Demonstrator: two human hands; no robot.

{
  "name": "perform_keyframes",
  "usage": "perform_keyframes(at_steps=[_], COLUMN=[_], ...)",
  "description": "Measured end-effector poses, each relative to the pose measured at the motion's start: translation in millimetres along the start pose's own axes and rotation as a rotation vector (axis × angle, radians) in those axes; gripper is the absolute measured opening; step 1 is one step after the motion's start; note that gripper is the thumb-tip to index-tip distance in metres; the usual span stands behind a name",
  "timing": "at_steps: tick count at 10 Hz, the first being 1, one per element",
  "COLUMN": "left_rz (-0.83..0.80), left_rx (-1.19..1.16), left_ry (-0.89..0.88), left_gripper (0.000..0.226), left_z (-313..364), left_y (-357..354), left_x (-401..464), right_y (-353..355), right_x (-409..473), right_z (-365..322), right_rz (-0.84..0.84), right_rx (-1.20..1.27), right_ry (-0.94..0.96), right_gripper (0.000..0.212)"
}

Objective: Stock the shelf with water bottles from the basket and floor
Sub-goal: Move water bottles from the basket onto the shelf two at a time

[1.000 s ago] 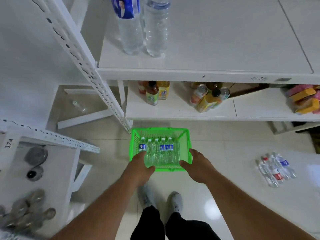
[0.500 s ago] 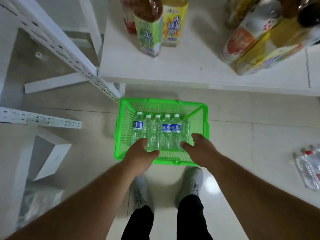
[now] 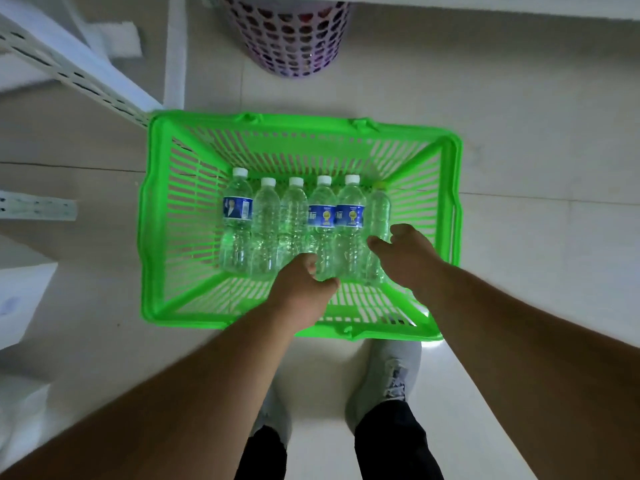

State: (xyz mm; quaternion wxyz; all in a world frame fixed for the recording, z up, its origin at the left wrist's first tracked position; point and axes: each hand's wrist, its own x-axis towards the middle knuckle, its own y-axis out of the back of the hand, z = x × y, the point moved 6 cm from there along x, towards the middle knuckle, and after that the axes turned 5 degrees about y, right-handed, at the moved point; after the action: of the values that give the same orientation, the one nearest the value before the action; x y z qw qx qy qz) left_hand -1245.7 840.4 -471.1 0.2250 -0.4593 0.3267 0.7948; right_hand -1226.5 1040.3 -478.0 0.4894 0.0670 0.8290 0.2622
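Looking straight down at a bright green basket (image 3: 157,216) sitting on the pale tiled floor (image 3: 540,271), filling the middle of the frame. Six water bottles (image 3: 292,223) lie flat side by side on its slatted bottom, caps pointing to the top of the frame. The leftmost bottle (image 3: 237,216) wears a blue label, the next two are bare, then two blue-labelled bottles (image 3: 336,216) touch each other, and the rightmost bottle (image 3: 379,216) is bare with a pale yellowish cap.

Both bare arms reach in from the bottom of the frame. The left hand (image 3: 301,289) sits over the lower ends of the middle bottles, fingers curled downward, thumb beside the base of a labelled one; whether it actually clamps a bottle, I cannot tell. The right hand (image 3: 407,259) hovers at the rightmost bottle, its fingers bent and slightly apart, a fingertip touching or just beside the clear plastic, nothing gripped that I can see.

Below the basket's near rim, two grey shoes (image 3: 388,375) and dark trouser legs. At the top centre stands a perforated purple bin (image 3: 294,36), well apart from the basket. A white slotted shelf upright (image 3: 74,72) slants down across the upper left to the basket's far left corner.
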Motion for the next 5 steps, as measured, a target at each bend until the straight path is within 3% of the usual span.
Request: perform_keyframes(at_steps=[2, 3, 4, 5], left_rz=[-0.059, -0.028, -0.045, -0.089], left_rx=[0.044, 0.027, 0.032, 0.034], left_ry=[-0.021, 0.038, 0.078, 0.097], left_gripper=[0.072, 0.076, 0.076, 0.080], left_z=[19, 20, 17, 14], left_y=[-40, -47, -59, -70], left_x=[51, 81, 103, 117], right_y=[-1, -9, -19, -26], right_x=[54, 83, 101, 117], right_z=[0, 1, 2, 6], right_rz=[0.029, -0.003, -0.021, 0.040], right_rx=[0.006, -0.004, 0.000, 0.009], right_ry=[-0.064, -0.048, -0.086, -0.115], right_gripper=[0.057, 0.033, 0.026, 0.031])
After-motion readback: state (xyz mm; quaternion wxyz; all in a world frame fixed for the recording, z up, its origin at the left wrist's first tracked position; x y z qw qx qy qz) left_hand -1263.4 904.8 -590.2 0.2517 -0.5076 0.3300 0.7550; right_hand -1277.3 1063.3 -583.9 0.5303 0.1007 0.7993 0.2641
